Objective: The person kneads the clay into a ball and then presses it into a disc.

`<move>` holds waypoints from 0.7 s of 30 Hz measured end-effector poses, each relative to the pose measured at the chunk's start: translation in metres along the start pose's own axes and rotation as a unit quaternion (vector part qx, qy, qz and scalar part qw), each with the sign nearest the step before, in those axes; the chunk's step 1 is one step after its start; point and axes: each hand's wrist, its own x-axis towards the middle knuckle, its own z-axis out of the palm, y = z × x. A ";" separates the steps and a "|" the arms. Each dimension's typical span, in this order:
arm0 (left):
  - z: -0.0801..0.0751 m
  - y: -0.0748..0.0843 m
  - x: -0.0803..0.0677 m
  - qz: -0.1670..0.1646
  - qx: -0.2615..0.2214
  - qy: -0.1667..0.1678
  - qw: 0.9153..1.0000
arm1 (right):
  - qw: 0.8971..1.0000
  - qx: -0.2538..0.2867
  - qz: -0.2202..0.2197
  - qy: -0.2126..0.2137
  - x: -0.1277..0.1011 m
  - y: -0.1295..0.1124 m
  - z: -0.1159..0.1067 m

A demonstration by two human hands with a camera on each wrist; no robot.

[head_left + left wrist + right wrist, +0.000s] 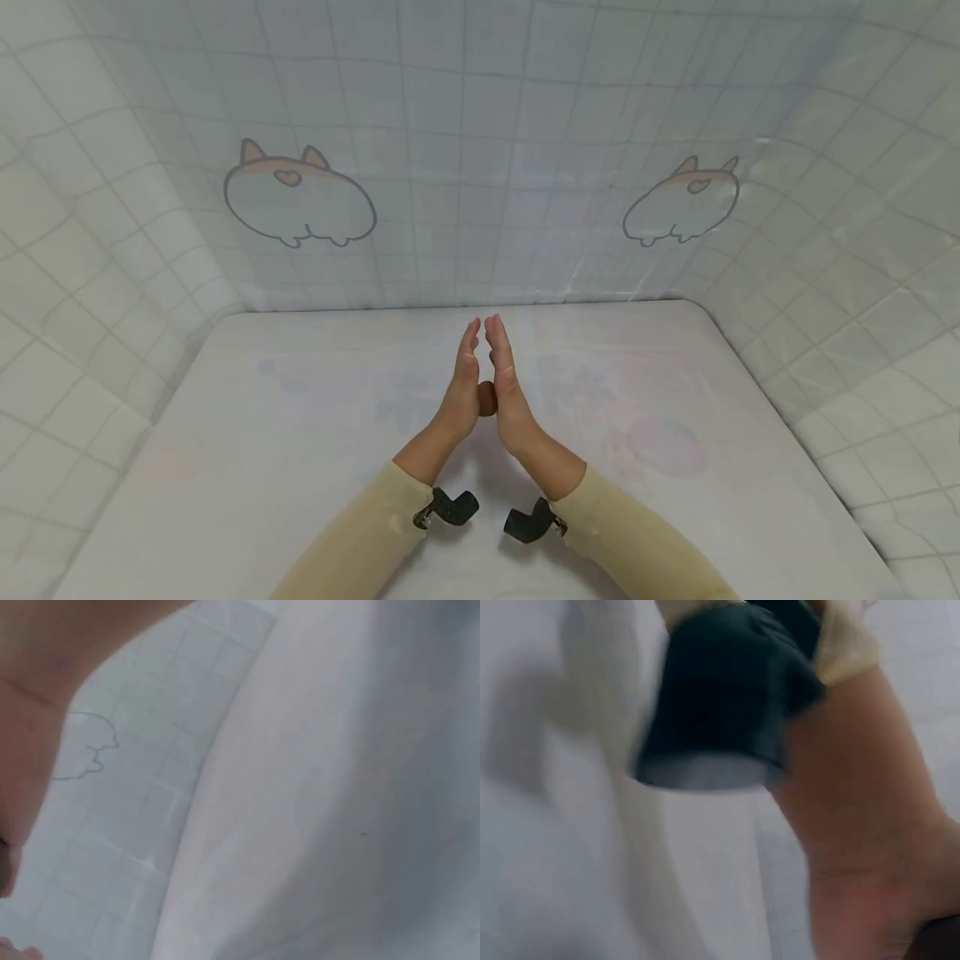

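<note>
A small brown lump (487,399), perhaps clay, sits between the two palms in the head view. My left hand (462,392) presses it from the left, fingers straight and pointing away from me. From the other side my right hand (510,400) presses against it, its fingers straight too. The fingertips of both hands lean close together, with a narrow gap between them. Much of the lump is hidden by the palms; a dark edge of the lump (937,941) shows at the lower right corner of the right wrist view.
Beneath the hands lies a white table surface (300,433) with faint coloured patches. A grid-patterned curtain (480,167) with dog drawings surrounds its back and sides. Black wrist cameras, left camera (453,507) and right camera (528,522), stick inward from the sleeves.
</note>
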 end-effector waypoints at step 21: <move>-0.003 0.014 -0.006 0.052 -0.142 -0.025 0.988 | 0.986 0.010 0.167 -0.012 0.033 0.034 -0.009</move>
